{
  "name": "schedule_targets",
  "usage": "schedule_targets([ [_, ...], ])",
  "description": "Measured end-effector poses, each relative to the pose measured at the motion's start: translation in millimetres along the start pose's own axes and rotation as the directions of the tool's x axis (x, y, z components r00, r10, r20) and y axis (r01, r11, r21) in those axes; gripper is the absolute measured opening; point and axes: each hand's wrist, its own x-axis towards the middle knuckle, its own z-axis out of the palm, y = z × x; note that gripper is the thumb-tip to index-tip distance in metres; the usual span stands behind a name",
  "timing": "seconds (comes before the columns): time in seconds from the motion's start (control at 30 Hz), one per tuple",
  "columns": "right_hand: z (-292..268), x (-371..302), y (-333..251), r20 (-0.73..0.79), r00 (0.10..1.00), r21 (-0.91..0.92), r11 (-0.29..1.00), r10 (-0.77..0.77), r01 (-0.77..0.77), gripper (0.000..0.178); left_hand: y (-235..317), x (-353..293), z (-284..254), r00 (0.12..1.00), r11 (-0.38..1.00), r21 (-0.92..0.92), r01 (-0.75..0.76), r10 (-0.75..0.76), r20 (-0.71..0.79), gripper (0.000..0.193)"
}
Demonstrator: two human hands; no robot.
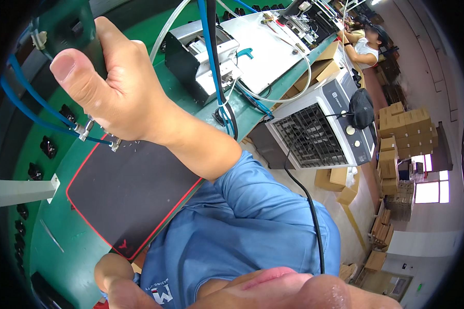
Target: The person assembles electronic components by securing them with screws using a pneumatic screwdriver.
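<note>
My right hand [121,85] is raised at the upper left, closed round a dark, smooth, greenish-black object [69,31] with a small pale fitting on its side. The thumb lies along its near side, and the picture's rim cuts off its top, so I cannot tell its kind. Just below that hand, blue air hoses [41,108] end in metal connectors [82,131]. A black mat with a red edge [134,190] lies on the green bench under the forearm. My left hand [116,283] is low by the mat's near corner, its fingers hidden.
Past my right arm a black-and-white machine [201,67] stands on the bench beside a white board [260,44]. An air cooler [319,126] stands on the floor. Small black parts [47,147] line the bench's far side. Another person [366,49] works farther off, near stacked cartons [407,131].
</note>
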Motion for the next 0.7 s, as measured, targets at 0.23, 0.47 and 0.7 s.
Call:
schedule_targets([
  [0.23, 1.3, 1.8, -1.7, -0.010, 1.000, -0.009, 1.000, -0.012, 0.012, 0.052, -12.0, 7.1, -5.2, 0.998, 0.999, -0.020, -0.031, 0.032, 0.063, 0.038],
  [0.47, -6.3, -5.3, -10.2, 0.122, 0.992, -0.062, 0.998, 0.023, -0.016, 0.081, -10.7, 63.4, -3.1, 0.996, 0.996, -0.052, 0.070, -0.068, 0.050, 0.044],
  [0.7, -15.0, -4.4, -16.9, -0.094, 0.990, -0.042, 0.993, 0.109, -0.113, 0.089, -42.4, 20.7, 8.2, 0.698, 0.721, 0.254, 0.644, -0.690, 0.191, 0.049],
])
